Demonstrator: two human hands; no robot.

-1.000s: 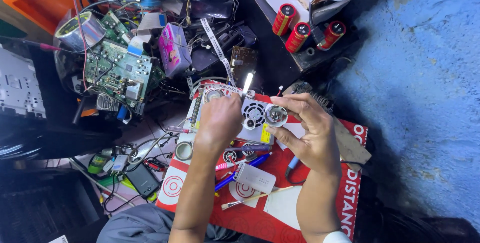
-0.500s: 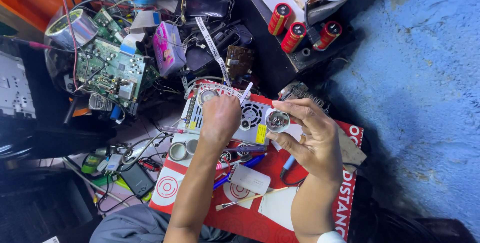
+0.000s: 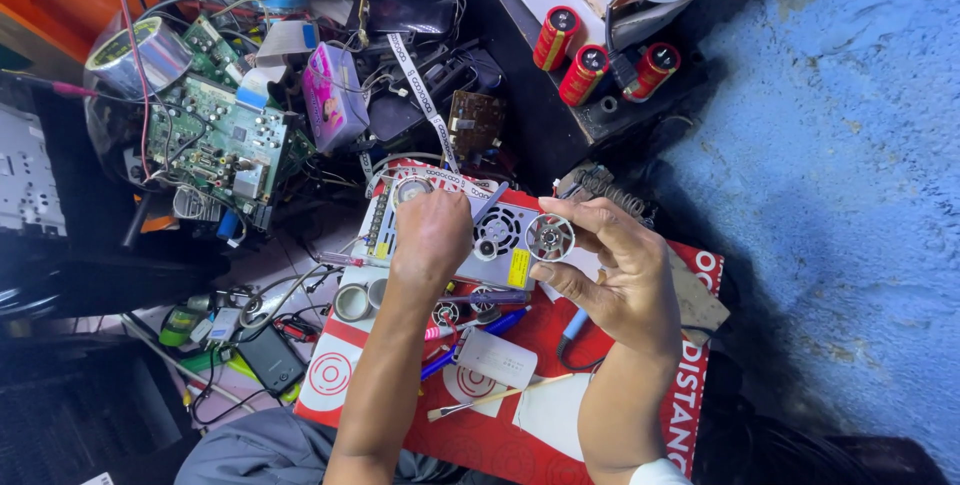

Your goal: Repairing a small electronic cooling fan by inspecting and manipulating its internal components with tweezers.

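Note:
My left hand (image 3: 430, 237) is closed around a thin metal tool (image 3: 491, 201) whose tip points toward my right hand. It hovers over a silver perforated metal box (image 3: 500, 245) with a round fan grille. My right hand (image 3: 625, 280) pinches a small round metal part (image 3: 550, 237) between thumb and fingers, just right of the box. The box lies on a red printed board (image 3: 500, 435).
A green circuit board (image 3: 220, 140), a roll of silver tape (image 3: 125, 55), a pink box (image 3: 330, 95) and tangled wires crowd the upper left. Three red capacitors (image 3: 585, 70) stand at the top. A brush (image 3: 500, 397), a pen and a dark phone (image 3: 270, 355) lie near my arms. A blue surface (image 3: 850, 195) fills the right.
The tool in my left hand has tipped down closer to the round part. My right hand keeps its hold, and the view has shifted slightly.

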